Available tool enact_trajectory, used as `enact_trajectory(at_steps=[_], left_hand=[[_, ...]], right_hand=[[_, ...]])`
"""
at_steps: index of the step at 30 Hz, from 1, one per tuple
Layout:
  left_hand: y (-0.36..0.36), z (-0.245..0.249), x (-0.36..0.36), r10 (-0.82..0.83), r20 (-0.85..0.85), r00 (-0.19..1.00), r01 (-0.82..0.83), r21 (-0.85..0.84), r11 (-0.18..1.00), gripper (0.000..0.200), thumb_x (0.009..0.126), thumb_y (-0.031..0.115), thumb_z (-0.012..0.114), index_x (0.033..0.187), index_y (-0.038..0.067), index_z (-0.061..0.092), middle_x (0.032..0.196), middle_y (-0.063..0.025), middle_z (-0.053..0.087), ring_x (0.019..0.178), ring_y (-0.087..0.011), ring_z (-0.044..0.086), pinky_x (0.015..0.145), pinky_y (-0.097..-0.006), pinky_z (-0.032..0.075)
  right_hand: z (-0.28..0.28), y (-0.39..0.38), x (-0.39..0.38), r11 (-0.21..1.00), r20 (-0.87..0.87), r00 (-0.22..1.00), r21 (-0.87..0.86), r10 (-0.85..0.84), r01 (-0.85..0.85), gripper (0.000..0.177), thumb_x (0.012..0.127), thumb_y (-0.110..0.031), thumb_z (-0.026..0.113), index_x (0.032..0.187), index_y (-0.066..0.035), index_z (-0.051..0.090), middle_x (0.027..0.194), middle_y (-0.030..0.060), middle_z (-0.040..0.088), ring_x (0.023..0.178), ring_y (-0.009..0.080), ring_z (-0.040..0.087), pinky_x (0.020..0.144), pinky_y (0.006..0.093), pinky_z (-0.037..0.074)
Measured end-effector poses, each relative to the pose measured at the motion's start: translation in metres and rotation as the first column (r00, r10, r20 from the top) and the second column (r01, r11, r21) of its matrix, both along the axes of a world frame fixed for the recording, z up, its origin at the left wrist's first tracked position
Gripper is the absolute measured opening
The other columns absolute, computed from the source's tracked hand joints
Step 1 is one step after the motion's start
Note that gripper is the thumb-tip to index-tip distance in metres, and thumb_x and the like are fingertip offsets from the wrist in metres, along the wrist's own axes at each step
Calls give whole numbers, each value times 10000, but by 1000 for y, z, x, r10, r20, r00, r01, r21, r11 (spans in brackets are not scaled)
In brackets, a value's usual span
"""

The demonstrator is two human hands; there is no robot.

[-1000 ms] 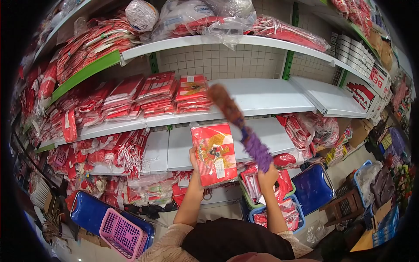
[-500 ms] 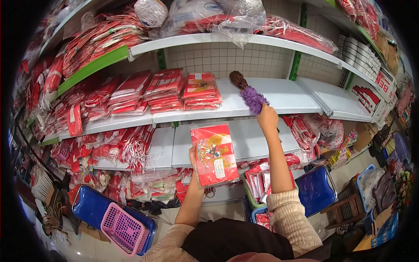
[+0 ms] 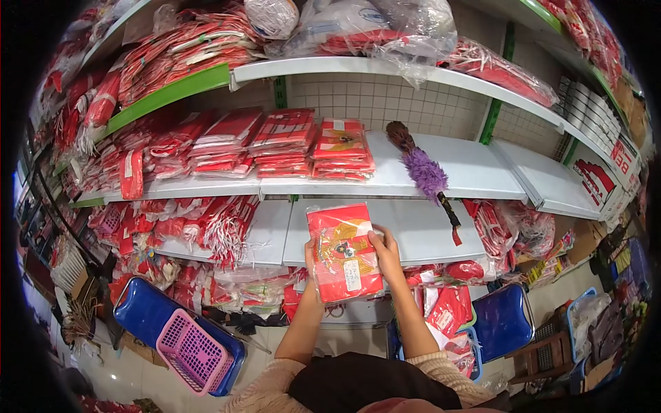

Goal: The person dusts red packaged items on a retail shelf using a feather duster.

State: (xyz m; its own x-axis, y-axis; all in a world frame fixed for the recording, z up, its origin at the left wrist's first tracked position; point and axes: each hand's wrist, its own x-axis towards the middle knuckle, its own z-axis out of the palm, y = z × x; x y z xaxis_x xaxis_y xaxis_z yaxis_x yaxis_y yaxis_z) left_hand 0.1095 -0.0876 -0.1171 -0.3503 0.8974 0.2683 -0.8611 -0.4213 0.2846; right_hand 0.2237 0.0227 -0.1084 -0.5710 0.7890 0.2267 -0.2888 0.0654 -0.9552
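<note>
A red plastic-wrapped packet (image 3: 344, 249) with a gold winged print and a white label is held upright in front of the shelves. My left hand (image 3: 310, 260) grips its left edge, the fingers mostly hidden behind it. On the right edge, my right hand (image 3: 387, 256) has its thumb on the front and its other fingers behind. A purple feather duster (image 3: 424, 172) lies on the middle shelf (image 3: 475, 165), its dark handle hanging over the front edge. Beside it stands a stack of similar red packets (image 3: 342, 153).
More red packets (image 3: 224, 141) line the shelf's left part. Clear bags (image 3: 385, 34) sit on the upper shelf. Below are a pink basket (image 3: 195, 351) on a blue chair (image 3: 144, 308), another blue chair (image 3: 500, 320), and a box (image 3: 597, 175) at right.
My right hand has let go of the duster, leaving it on the shelf, and has come down to grip the packet's right edge. The view has shifted slightly.
</note>
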Motion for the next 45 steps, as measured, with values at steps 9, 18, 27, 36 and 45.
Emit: enact_trajectory(at_steps=[9,18,27,36,45], left_hand=[[-23,27,-16,151,-344,927,-255,-282,925,510,903,365,395,1253,-6,402,1182,-148,534,1064,-244,541,923,-363,431],[-53,65,-49,304,-662,685,-439,-41,898,718,838,-48,508,1415,71,97,1383,-123,300,1189,-229,420,826,-360,511],[-12,123,-158,614,-785,75,-761,353,544,537,839,16,554,1335,48,350,1300,-125,430,1116,-170,480,707,-254,518],[22,155,-245,-91,-798,-595,-803,586,107,419,853,364,508,1130,57,571,1170,-132,539,1094,-310,472,936,-438,325],[30,150,-241,-172,-745,-645,-759,651,27,399,862,348,498,1119,51,567,1176,-129,535,1061,-308,502,934,-455,311]], right_hand=[[42,-7,-28,996,-229,973,67,-37,53,304,870,-64,544,1150,40,488,944,155,628,806,113,593,673,213,470],[103,13,-99,984,-422,907,155,-16,90,322,866,-53,550,1155,62,472,1008,154,612,895,127,578,765,229,455],[173,55,-204,958,-431,902,253,-10,132,383,841,-111,585,1150,85,475,1017,194,607,930,195,592,768,270,467],[185,132,-290,776,493,824,621,-280,-108,464,690,-280,683,999,56,598,994,267,594,964,369,578,815,376,453],[159,127,-278,849,257,945,526,-204,40,400,702,-173,623,1045,27,582,1003,254,594,956,377,570,813,387,443]])
